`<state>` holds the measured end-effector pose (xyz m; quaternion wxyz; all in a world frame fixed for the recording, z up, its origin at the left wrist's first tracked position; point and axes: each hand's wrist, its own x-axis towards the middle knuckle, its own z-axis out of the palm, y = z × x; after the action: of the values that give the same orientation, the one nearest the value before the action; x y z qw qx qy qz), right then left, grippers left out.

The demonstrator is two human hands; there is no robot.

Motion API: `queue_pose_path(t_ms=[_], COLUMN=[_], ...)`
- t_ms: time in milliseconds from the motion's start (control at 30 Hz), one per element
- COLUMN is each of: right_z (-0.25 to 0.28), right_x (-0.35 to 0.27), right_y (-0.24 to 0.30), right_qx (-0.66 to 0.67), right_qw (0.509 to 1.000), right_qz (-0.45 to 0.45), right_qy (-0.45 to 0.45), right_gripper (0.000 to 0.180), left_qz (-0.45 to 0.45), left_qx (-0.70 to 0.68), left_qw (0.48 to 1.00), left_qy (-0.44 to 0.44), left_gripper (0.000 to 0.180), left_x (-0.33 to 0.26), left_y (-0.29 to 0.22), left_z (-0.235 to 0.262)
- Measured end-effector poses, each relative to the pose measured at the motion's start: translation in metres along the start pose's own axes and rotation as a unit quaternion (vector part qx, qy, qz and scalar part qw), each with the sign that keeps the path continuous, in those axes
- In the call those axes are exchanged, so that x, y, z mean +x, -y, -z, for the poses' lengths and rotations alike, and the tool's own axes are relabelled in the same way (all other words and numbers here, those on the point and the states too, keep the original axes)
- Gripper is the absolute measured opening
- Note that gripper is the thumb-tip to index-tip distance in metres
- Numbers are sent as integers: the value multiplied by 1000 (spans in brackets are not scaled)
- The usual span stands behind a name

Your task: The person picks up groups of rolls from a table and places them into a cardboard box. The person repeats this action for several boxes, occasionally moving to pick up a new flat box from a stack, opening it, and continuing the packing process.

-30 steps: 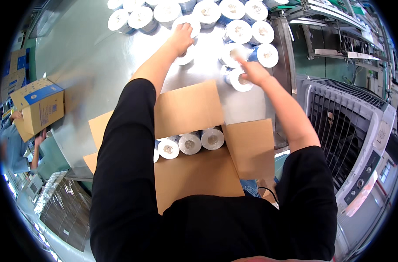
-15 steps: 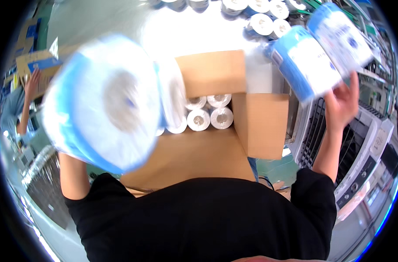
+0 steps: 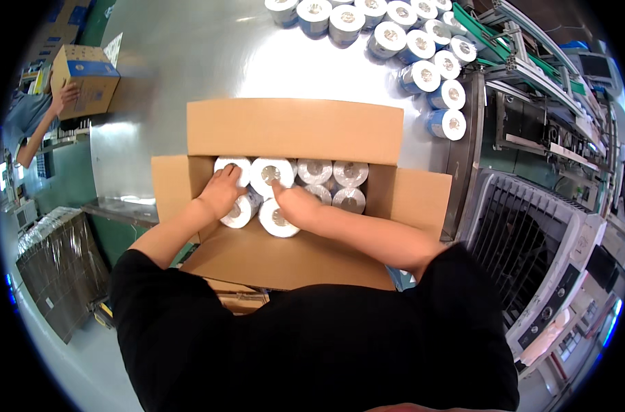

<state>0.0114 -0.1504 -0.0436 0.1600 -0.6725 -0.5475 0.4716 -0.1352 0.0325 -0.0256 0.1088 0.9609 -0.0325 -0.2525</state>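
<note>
An open cardboard box (image 3: pixel 295 128) stands before me with several white rolls in it, each with a core hole in its top. My left hand (image 3: pixel 220 194) is at the box's left side. Its fingers lie spread over the top of the back-left roll (image 3: pixel 224 163), with the front-left roll (image 3: pixel 238 214) beside its thumb. My right hand (image 3: pixel 295 204) reaches in from the right between two rolls that sit higher than those at the right. One finger presses at the core of the rear roll (image 3: pixel 268 168); the front roll (image 3: pixel 278 221) touches the hand. Its other fingers are hidden.
Several blue-and-white wrapped rolls (image 3: pixel 420 77) stand on the metal table (image 3: pixel 168 69) at the back right. Conveyor rails (image 3: pixel 532 75) and a grey slatted machine (image 3: pixel 525 240) are at my right. At far left, a co-worker's hand (image 3: pixel 66 96) holds a printed carton (image 3: pixel 93 82).
Both hands have come down and inward into the box with the wrapped rolls they held raised. More rolls now stand in its left half. The co-worker's carton has changed position.
</note>
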Motion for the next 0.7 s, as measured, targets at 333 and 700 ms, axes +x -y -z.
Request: queue_pose_path(t_ms=[333, 700], right_z=[150, 105], right_x=[-95, -170], right_y=[-49, -394], right_qx=[308, 353], right_qw=[840, 643], right_qz=[-53, -414], right_qy=[-444, -538], right_gripper=[17, 60], left_qz=[214, 406], left_qx=[-207, -35], left_qw=[926, 906], left_qy=[-231, -114], left_gripper=[52, 79], left_x=[227, 436], left_y=[133, 203], left_z=[157, 124])
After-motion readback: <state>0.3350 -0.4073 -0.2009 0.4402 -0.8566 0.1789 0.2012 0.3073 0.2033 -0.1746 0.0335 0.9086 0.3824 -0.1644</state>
